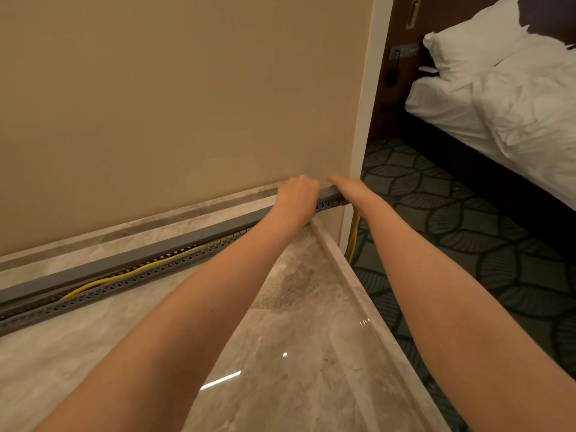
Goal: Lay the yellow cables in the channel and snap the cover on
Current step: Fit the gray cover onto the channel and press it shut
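Left hand (296, 198) clasping the cover (156, 248), right hand (346, 187) pressing flat at its 1 o'clock end: snap progressively toward 8 o'clock, keeping yellow cables (140, 269) inside the channel (93, 289).

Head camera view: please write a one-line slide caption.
The left hand grips and the right hand presses the right end of the grey cover over the slotted channel; yellow cables visible further left.

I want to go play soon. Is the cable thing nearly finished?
Done: the yellow cables lie in the channel. In hand: the left hand grips and the right hand presses the cover at the right end. To do: further left the cover sits open, cables showing, so it needs snapping down.
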A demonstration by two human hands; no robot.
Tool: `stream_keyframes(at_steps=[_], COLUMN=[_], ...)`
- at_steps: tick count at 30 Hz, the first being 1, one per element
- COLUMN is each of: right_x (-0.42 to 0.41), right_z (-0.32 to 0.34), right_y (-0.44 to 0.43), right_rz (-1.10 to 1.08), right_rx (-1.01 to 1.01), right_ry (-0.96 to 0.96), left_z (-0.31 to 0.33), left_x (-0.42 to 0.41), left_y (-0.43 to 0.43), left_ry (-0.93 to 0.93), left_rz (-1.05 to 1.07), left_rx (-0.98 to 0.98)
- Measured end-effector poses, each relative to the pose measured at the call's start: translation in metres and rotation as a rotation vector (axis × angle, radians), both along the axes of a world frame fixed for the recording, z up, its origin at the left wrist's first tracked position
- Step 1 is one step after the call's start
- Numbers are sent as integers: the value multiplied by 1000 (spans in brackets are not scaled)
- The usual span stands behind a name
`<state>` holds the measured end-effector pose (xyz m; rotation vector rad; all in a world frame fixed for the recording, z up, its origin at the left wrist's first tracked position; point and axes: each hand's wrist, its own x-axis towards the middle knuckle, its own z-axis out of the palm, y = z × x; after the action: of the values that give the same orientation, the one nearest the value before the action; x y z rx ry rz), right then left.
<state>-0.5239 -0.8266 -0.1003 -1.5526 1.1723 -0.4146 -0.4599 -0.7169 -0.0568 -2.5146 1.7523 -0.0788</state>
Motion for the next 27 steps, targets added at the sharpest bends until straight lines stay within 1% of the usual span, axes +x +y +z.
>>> stream_keyframes(at_steps=[2, 4, 7, 8, 10, 13, 19, 27], right_x=[9, 11, 11, 11, 12, 12, 11, 10], right_z=[-5, -8, -10, -10, -11, -11, -13, -12], right_y=[-1, -1, -2, -2, -2, -1, -1, -2], right_rz=[-82, -168, -206, -217, -225, -232, -224, -214], right_rx=[-78, -86, -101, -107, -109, -93, -12, 24], right_ry=[77, 83, 91, 89, 78, 68, 30, 23], left_z=[-7, -13, -20, -21, -20, -15, -15, -16], left_x=[4, 13, 33, 40, 50, 54, 40, 33], left_y=[2, 8, 26, 34, 49, 60, 53, 52], left_ry=[42, 160, 405, 455, 487, 434, 217, 127], left_rz=[10, 0, -8, 3, 31, 33, 47, 42], left_rx=[-24, -42, -32, -39, -74, -120, -86, -66])
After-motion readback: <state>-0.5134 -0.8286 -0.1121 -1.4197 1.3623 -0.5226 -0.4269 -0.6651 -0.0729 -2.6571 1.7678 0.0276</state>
